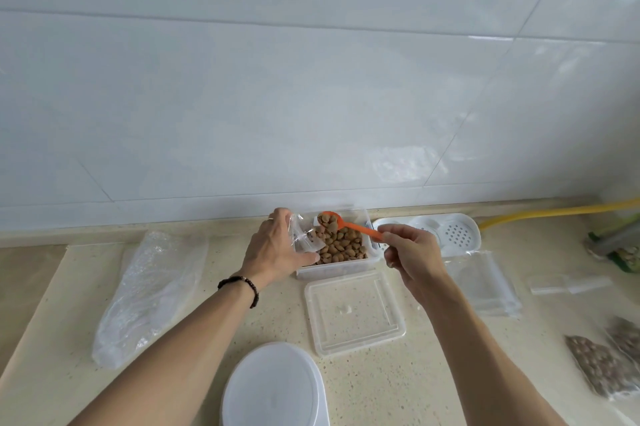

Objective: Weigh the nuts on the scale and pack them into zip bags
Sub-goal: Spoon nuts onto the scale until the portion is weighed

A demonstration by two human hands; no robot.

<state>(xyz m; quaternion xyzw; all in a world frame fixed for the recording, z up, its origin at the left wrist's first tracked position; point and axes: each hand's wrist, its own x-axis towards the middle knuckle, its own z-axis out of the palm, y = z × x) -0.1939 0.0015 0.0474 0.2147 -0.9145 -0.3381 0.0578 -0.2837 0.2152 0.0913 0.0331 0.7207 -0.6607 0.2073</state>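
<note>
A clear plastic box (332, 270) of brown nuts (341, 245) stands near the back wall. My left hand (277, 245) holds a small clear zip bag (304, 235) at the box's left edge, its mouth facing the nuts. My right hand (408, 249) grips the handle of an orange spoon (349, 225). The spoon's bowl carries nuts and hovers over the box beside the bag. A white round scale (275, 387) sits at the front edge, between my forearms.
The box's clear lid (355, 313) lies in front of it. A crumpled clear plastic bag (149, 294) lies left. Empty zip bags (485, 287) and filled nut bags (602, 366) lie right. A white perforated tray (450, 235) and yellow hose (554, 212) sit by the wall.
</note>
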